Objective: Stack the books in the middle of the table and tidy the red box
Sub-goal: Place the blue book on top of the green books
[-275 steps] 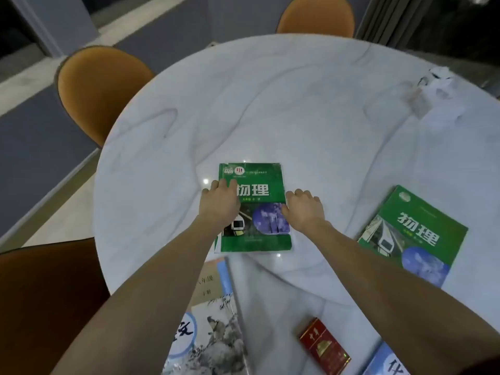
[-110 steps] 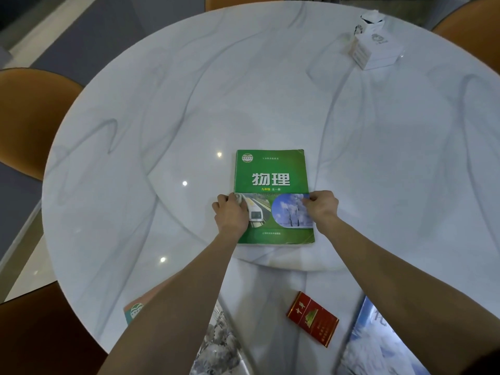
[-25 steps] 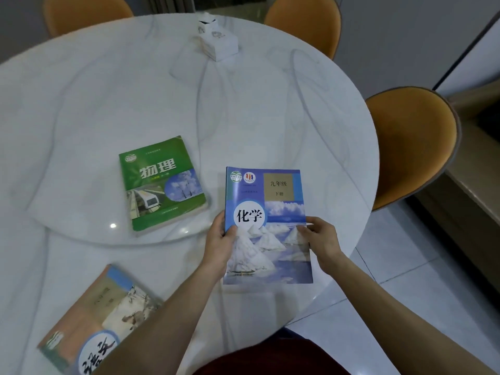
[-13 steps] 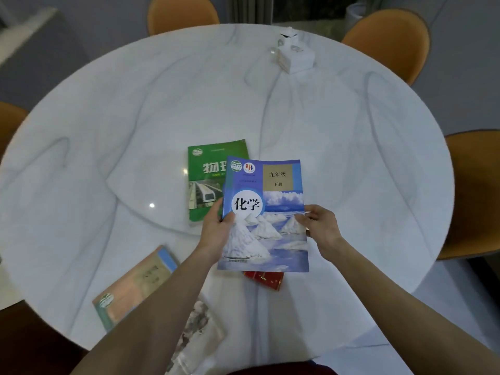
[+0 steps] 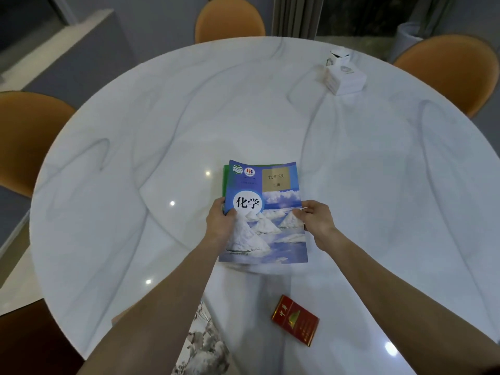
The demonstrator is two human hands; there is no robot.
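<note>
You are looking down at a round white marble table (image 5: pixel 270 125) with grey veins. Near its middle, both your hands hold a blue book (image 5: pixel 266 212) with snowy white mounds on its cover. Your left hand (image 5: pixel 220 226) grips the book's left edge, thumb on the cover and fingers tucked beneath. Your right hand (image 5: pixel 315 219) pinches the right edge, thumb on top. The blue book sits over a green book (image 5: pixel 224 180), of which only a thin strip shows along the upper left side; the blue cover's far edge curls up a little, and you cannot tell whether it lies fully flat on the green one. Nearer to you, and apart from the books, a red box (image 5: pixel 295 320) lies flat on the table, between your forearms and closer to the right one. Under your left forearm, at the near edge of the table, a third book (image 5: pixel 201 347) with an ink-wash picture is partly hidden. A small white box (image 5: pixel 343 75) stands at the far right of the table. Orange chairs (image 5: pixel 230 20) ring the table.
</note>
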